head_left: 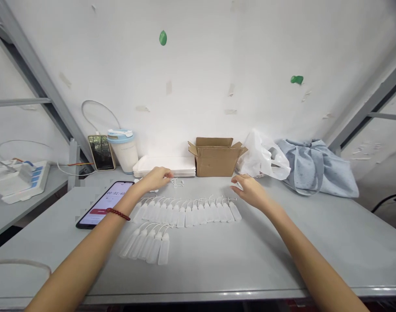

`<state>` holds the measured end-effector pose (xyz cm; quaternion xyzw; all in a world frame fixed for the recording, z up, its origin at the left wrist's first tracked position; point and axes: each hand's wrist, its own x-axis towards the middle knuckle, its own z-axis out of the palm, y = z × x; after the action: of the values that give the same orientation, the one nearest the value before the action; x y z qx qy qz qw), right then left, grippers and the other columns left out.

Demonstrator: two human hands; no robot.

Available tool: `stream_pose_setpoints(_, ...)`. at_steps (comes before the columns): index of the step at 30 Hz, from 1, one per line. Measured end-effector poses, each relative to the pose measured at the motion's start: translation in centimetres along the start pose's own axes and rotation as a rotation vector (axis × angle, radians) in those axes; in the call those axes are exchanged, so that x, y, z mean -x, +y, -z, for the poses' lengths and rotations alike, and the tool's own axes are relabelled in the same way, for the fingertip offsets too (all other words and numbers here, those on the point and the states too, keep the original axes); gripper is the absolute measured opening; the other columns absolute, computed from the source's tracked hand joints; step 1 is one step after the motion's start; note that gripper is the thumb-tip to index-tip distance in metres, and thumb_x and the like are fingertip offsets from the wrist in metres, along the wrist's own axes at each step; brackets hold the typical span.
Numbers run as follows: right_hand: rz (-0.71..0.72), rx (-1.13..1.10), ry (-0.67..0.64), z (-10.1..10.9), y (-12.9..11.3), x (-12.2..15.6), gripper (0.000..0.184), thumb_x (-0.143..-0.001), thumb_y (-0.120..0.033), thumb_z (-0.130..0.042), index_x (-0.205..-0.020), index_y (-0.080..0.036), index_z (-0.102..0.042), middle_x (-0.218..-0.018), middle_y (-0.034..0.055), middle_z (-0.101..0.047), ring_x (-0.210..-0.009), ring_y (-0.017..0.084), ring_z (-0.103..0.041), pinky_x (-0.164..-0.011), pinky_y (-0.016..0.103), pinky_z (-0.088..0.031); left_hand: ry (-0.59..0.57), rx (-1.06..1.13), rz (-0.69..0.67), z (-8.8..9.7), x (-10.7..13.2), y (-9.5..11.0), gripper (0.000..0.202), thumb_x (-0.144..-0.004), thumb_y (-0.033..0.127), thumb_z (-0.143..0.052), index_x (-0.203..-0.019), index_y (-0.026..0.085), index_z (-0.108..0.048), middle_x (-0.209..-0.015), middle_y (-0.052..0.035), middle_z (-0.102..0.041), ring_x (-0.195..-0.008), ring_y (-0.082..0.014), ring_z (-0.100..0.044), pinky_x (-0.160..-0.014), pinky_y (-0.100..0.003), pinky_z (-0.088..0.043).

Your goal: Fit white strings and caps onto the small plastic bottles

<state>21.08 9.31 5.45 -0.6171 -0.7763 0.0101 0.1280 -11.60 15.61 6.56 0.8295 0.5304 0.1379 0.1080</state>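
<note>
My left hand [155,178] is over the far part of the table, beside a small heap of thin white plastic pieces [177,183]. Its fingers are loosely bent and slightly apart, with nothing visible in them. Over the table to the right, my right hand [250,189] has its thumb and fingers apart and is empty. Between my arms lies a long row of translucent white plastic tags with looped cords [191,215]. A shorter group of the same tags [148,246] lies nearer to me, partly overlapping.
A phone showing a timer [103,203] lies beneath my left forearm. Along the wall stand another phone [102,152], a blue-lidded cup [124,151], a stack of white trays [172,164], an open cardboard box [215,161], a white plastic bag [261,156] and a blue cloth bag [318,167].
</note>
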Motion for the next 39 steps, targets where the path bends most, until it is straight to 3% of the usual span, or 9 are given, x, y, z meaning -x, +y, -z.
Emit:
stream_pose_setpoints(5,-0.064,0.04,-0.059,0.4,0.7,-0.2,0.023,-0.087,-0.016,-0.049,-0.108,-0.013,-0.058,-0.11,0.0129,-0.061,-0.106,0.024,-0.055,-0.083,0.029,-0.042,-0.031,0.003,-0.066,-1.3,-0.8,-0.1,0.035,-0.071,0.02,-0.043,-0.094,0.016,-0.07,-0.1,-0.0076,-0.071,-0.096,-0.023,-0.063,-0.086,-0.031,-0.046)
stream_pose_setpoints(11,-0.175,0.098,-0.111,1.0,2.4,-0.2,0.028,-0.084,-0.013,-0.05,-0.111,-0.012,-0.057,-0.113,0.0148,-0.06,-0.1,0.026,-0.059,-0.076,0.031,-0.044,-0.009,0.07,-0.075,-2.5,-0.4,0.3,0.035,-0.072,0.024,-0.042,-0.088,0.016,-0.073,-0.095,-0.0077,-0.072,-0.099,-0.0259,-0.06,-0.091,-0.033,-0.044)
stream_pose_setpoints(17,-0.25,0.135,-0.154,1.1,3.8,-0.1,0.03,-0.083,-0.021,-0.054,-0.111,-0.013,-0.056,-0.11,0.0147,-0.062,-0.102,0.026,-0.058,-0.075,0.031,-0.044,0.048,0.215,0.013,-1.5,2.0,-0.4,0.043,-0.08,0.038,-0.038,-0.104,0.018,-0.067,-0.115,-0.0057,-0.066,-0.097,-0.0229,-0.062,-0.08,-0.031,-0.049)
stream_pose_setpoints(21,-0.274,0.138,-0.181,0.8,4.1,-0.1,0.031,-0.08,-0.023,-0.056,-0.11,-0.013,-0.057,-0.107,0.0153,-0.063,-0.1,0.027,-0.059,-0.075,0.032,-0.045,0.119,0.357,0.057,-0.5,3.0,0.1,0.042,-0.08,0.04,-0.043,-0.105,0.016,-0.065,-0.111,-0.008,-0.067,-0.076,-0.0192,-0.063,-0.069,-0.032,-0.051)
stream_pose_setpoints(27,-0.301,0.149,-0.173,0.5,4.5,-0.4,0.034,-0.079,-0.022,-0.058,-0.112,-0.013,-0.057,-0.11,0.0146,-0.062,-0.1,0.026,-0.059,-0.078,0.031,-0.044,0.233,0.397,0.065,-0.8,3.4,1.1,0.035,-0.077,0.037,-0.05,-0.099,0.015,-0.066,-0.101,-0.0083,-0.069,-0.079,-0.0199,-0.065,-0.075,-0.034,-0.051)
stream_pose_setpoints(31,-0.328,0.157,-0.167,0.3,4.7,-0.6,0.036,-0.078,-0.023,-0.059,-0.112,-0.014,-0.057,-0.111,0.0141,-0.061,-0.098,0.025,-0.06,-0.074,0.029,-0.045,0.258,0.359,0.056,-1.3,3.4,1.2,0.033,-0.076,0.031,-0.048,-0.098,0.013,-0.066,-0.098,-0.0092,-0.07,-0.084,-0.0215,-0.065,-0.08,-0.035,-0.051)
stream_pose_setpoints(35,-0.344,0.147,-0.192,0.0,5.0,-0.7,0.035,-0.077,-0.025,-0.06,-0.11,-0.014,-0.059,-0.11,0.0146,-0.061,-0.098,0.026,-0.06,-0.071,0.03,-0.045,0.155,0.174,-0.052,-1.8,3.3,1.1,0.039,-0.076,0.024,-0.042,-0.107,0.012,-0.063,-0.107,-0.0113,-0.067,-0.083,-0.0213,-0.066,-0.082,-0.037,-0.051)
stream_pose_setpoints(39,-0.353,0.12,-0.226,-0.4,5.3,-0.8,0.035,-0.077,-0.027,-0.06,-0.109,-0.014,-0.059,-0.105,0.0143,-0.064,-0.093,0.027,-0.061,-0.067,0.03,-0.044,0.224,0.063,-0.19,-2.1,3.2,1.0,0.044,-0.082,0.021,-0.034,-0.117,0.01,-0.057,-0.124,-0.0144,-0.058,-0.107,-0.024,-0.058,-0.095,-0.041,-0.044)
